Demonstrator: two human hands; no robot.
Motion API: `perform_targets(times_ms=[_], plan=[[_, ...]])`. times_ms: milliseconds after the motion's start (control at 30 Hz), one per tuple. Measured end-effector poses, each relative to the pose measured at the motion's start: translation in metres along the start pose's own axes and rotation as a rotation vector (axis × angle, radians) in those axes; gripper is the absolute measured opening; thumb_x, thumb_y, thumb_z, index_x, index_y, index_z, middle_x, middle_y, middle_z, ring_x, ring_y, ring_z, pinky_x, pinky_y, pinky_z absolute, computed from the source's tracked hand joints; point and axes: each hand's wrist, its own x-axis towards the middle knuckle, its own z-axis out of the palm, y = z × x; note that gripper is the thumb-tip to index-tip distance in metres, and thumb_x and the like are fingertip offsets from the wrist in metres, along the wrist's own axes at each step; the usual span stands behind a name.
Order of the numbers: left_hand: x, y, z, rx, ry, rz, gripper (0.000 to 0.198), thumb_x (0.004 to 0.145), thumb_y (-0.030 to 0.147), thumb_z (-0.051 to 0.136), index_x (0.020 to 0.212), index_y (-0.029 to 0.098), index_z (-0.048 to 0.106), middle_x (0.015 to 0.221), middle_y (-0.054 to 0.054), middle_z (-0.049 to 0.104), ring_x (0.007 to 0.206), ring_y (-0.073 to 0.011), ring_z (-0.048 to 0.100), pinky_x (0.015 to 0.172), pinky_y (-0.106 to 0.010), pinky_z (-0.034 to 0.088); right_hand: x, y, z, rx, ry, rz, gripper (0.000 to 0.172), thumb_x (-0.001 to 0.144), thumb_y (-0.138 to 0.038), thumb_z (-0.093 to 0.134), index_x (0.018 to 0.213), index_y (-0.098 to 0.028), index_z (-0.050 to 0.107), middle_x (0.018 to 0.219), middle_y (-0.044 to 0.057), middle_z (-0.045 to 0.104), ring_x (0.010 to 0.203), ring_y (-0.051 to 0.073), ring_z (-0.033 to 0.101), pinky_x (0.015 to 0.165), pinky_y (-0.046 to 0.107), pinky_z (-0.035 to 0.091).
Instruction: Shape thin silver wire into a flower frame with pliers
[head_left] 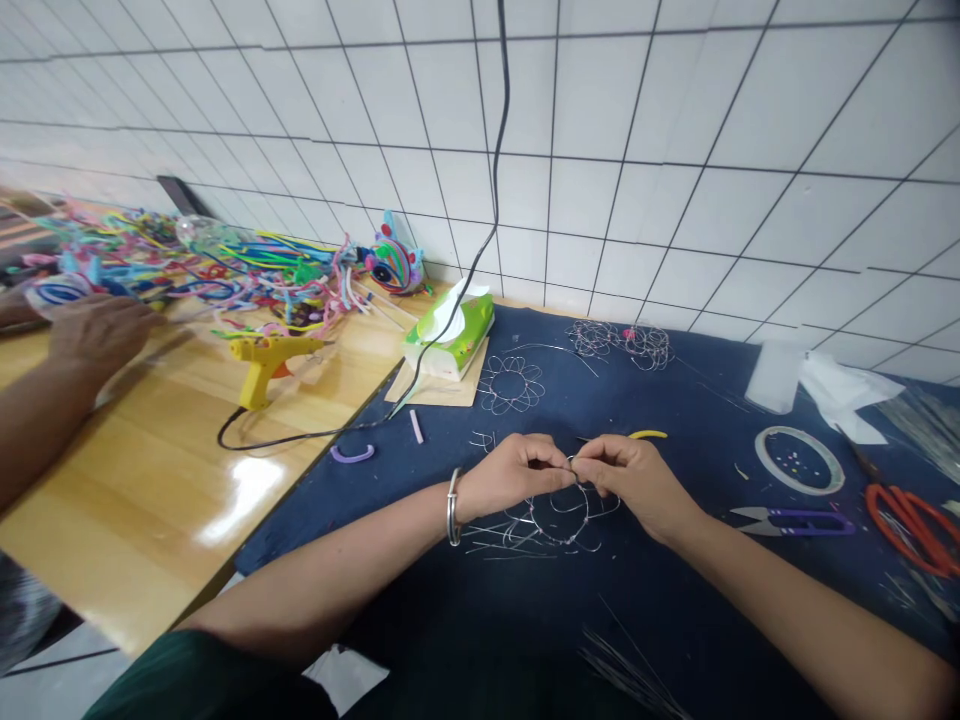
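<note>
My left hand (525, 470), a silver bangle on its wrist, pinches the top of a round wire frame (559, 540) with thumb and forefinger. Close beside it, my right hand (630, 475) is closed in a pinch on the same wire ring. Thin wire loops stand out from the ring below my fingers. Cut lengths of wire (502, 540) lie on the dark blue cloth under and left of the frame. Behind my right hand shows a yellow tool handle (649, 434); the rest of that tool is hidden. My fingertips cover the exact spot where the wires meet.
A flower-shaped wire frame (512, 385) and tangled wire frames (649, 347) lie farther back. At right are purple snips (802, 521), red-handled scissors (911, 530) and a tape roll (799, 460). A yellow glue gun (266, 365), its cord, tissues (450, 335) and a co-worker's hand (97, 335) are left.
</note>
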Motion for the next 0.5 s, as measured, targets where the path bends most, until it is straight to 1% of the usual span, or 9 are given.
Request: perform_targets(times_ms=[167,300,433,500], plan=[[0.0008,-0.0023,0.0016,-0.011,0.024,0.036,0.017,0.076,0.031,0.061,0.08,0.015,0.067,0.073,-0.001,0.052,0.067,-0.0089,0.049,0.064,-0.023,0.042,-0.0007,-0.0013,0.0012,-0.007,0.014,0.011,0.02,0.071,-0.039,0.061,0.074,-0.019,0.061,0.067,-0.002,0.053,0.054,0.007,0.042,0.052,0.023,0.037],[0.0005,-0.003,0.0033,-0.069,0.046,0.038,0.017,0.075,0.031,0.062,0.076,0.014,0.066,0.074,-0.001,0.052,0.069,-0.0092,0.05,0.066,-0.024,0.043,-0.001,-0.0029,0.0007,0.018,-0.004,0.035,0.018,0.071,-0.036,0.062,0.075,-0.019,0.06,0.068,-0.002,0.054,0.054,0.007,0.043,0.051,0.023,0.036],[-0.0002,-0.0039,0.0058,-0.213,0.036,-0.029,0.018,0.074,0.03,0.063,0.078,0.013,0.064,0.08,-0.002,0.055,0.07,-0.0086,0.051,0.067,-0.024,0.043,-0.0017,-0.006,0.0001,0.051,-0.011,0.055,0.019,0.07,-0.037,0.063,0.075,-0.019,0.059,0.069,-0.002,0.054,0.054,0.007,0.044,0.051,0.023,0.037],[-0.0006,-0.004,0.0064,-0.271,0.009,-0.078,0.019,0.074,0.031,0.063,0.079,0.012,0.064,0.077,-0.002,0.056,0.067,-0.0076,0.051,0.064,-0.023,0.042,-0.0017,-0.0066,0.0001,0.043,-0.003,0.06,0.02,0.07,-0.038,0.063,0.075,-0.019,0.059,0.069,-0.002,0.054,0.053,0.007,0.043,0.051,0.023,0.036]])
